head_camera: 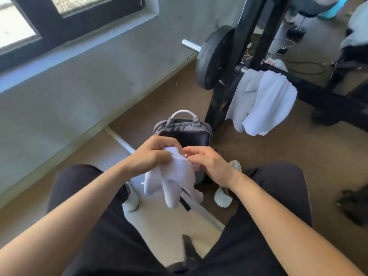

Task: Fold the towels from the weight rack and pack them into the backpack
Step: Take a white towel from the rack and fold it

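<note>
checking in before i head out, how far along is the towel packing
Early stage. Nothing visibly packed: the backpack stands open on the floor, but its interior is too dark to tell. In hand: the left hand and right hand both grip one white towel, bunched and not yet folded. Left: two more towels hang on the weight rack.

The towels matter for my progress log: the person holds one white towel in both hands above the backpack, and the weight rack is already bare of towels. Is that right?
Not quite. Both the left hand and right hand do hold a white towel above the backpack, but the weight rack is not bare: the head view shows two more towels draped over it.
</note>
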Available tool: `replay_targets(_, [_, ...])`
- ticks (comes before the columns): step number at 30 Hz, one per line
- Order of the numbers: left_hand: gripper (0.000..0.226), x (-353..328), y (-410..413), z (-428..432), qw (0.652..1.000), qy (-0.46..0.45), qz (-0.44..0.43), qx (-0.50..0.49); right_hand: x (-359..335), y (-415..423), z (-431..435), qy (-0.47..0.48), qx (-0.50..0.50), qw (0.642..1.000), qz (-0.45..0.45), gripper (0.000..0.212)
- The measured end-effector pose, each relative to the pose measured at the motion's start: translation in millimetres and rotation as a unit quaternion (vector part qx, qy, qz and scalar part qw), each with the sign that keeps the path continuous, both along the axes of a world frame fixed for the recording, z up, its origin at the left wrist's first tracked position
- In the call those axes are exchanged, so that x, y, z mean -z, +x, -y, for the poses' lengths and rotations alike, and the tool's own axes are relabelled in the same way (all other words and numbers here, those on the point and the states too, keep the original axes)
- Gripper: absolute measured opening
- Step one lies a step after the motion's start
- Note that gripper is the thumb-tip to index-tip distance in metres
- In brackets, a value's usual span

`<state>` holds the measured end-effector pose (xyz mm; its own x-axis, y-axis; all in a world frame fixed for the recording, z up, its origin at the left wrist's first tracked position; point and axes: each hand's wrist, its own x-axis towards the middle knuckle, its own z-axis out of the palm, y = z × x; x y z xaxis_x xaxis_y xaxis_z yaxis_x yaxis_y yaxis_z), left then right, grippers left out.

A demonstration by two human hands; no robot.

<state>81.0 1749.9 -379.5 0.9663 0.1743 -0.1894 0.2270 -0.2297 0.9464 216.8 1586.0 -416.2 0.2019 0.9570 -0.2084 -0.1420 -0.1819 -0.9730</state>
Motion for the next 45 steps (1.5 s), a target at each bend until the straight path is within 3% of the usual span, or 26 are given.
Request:
replay_targets(5, [0.031,52.3,-29.9,3.7,0.992,0.074,0.012,-0.097,20.6,-25.7,9.7,-0.09,-0.043,0.992,0.073,0.01])
replay_targets(8, [0.03,83.0,-46.7,5.1,0.988,0.136,-0.03,-0.065,36.6,-28.5,8.7,-0.15,-0.069,0.976,0.142,0.004])
replay_targets(11, [0.035,85.6,-52.2,1.0,0.987,0.149,-0.041,-0.039,49.4,-26.5,7.7,-0.197,-0.1,0.962,0.158,0.014])
replay_targets(16, [0.038,87.2,-54.6,-3.8,0.99,0.127,-0.035,-0.055,63.6,-30.1,2.7,-0.229,-0.139,0.959,0.093,0.027])
replay_targets(20, [0.03,88.7,-49.0,-5.3,0.991,0.1,-0.021,-0.081,70.9,-32.6,-7.4,-0.212,-0.09,0.973,0.017,0.028])
replay_targets(24, [0.02,93.1,-45.2,-1.6,0.99,0.091,0.006,-0.11,76.9,-29.2,-9.2,-0.174,-0.074,0.979,0.082,0.022])
replay_targets(29, [0.013,92.4,-41.8,-1.3,0.984,0.059,0.048,-0.161,84.2,-24.3,-14.2,-0.209,-0.087,0.958,0.175,0.003])
replay_targets(32, [0.009,88.9,-43.1,-6.6,0.976,0.043,0.057,-0.204,85.1,-11.8,-16.1,-0.229,-0.045,0.936,0.265,0.027])
replay_targets(35, [0.025,98.7,-45.4,-23.8,0.965,0.159,0.019,-0.205,75.6,4.5,-15.2,-0.183,0.053,0.941,0.278,0.045])
replay_targets(37, [0.023,107.4,-45.8,-32.8,0.953,0.242,-0.039,-0.179,68.2,11.4,-13.9,-0.143,0.095,0.941,0.291,0.05])
replay_targets(39, [0.003,110.8,-44.9,-33.6,0.947,0.263,-0.103,-0.151,64.6,14.6,-12.2,-0.117,0.113,0.933,0.32,0.051])
replay_targets(42, [0.038,115.1,-46.4,-31.2,0.938,0.28,-0.166,-0.118,59.8,17.6,-8.2,-0.095,0.121,0.921,0.359,0.052])
replay_targets(45, [0.035,122.3,-47.8,-37.9,0.907,0.346,-0.197,-0.137,54.2,27.1,-3.2,-0.086,0.134,0.913,0.375,0.054])
